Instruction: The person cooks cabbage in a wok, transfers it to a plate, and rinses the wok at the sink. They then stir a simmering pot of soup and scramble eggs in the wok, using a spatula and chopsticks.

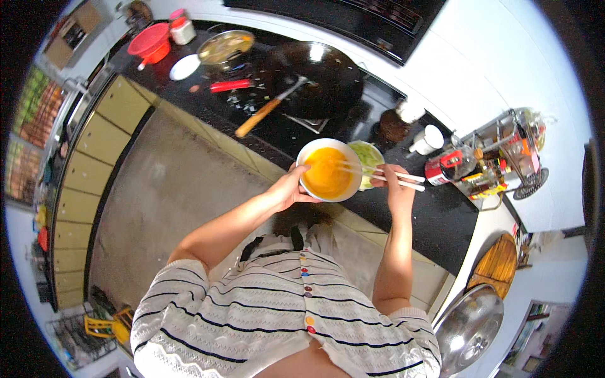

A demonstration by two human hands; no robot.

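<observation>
My left hand (292, 188) grips the side of a white bowl (304, 154), its thumb over the rim. Orange-yellow beaten egg (329, 171) fills much of the bowl. A pair of white chopsticks (403, 180) is pinched in my right hand (392, 181), and their tips, blurred, reach into the egg. Just behind and right of this bowl, partly covered by it, stands another bowl with pale green chopped vegetable (365, 155). A dark wok (340, 75) sits on the stove beyond, with a wooden-handled spatula (258, 120) leaning out over its near side.
On the black counter (435, 220) lie a red-handled knife (230, 85), a white plate (185, 67), a pan of food (225, 47) and a red basket (150, 43). A white mug (428, 138) and a rack of bottles (482, 170) stand at right. A steel lid (472, 327) hangs lower right.
</observation>
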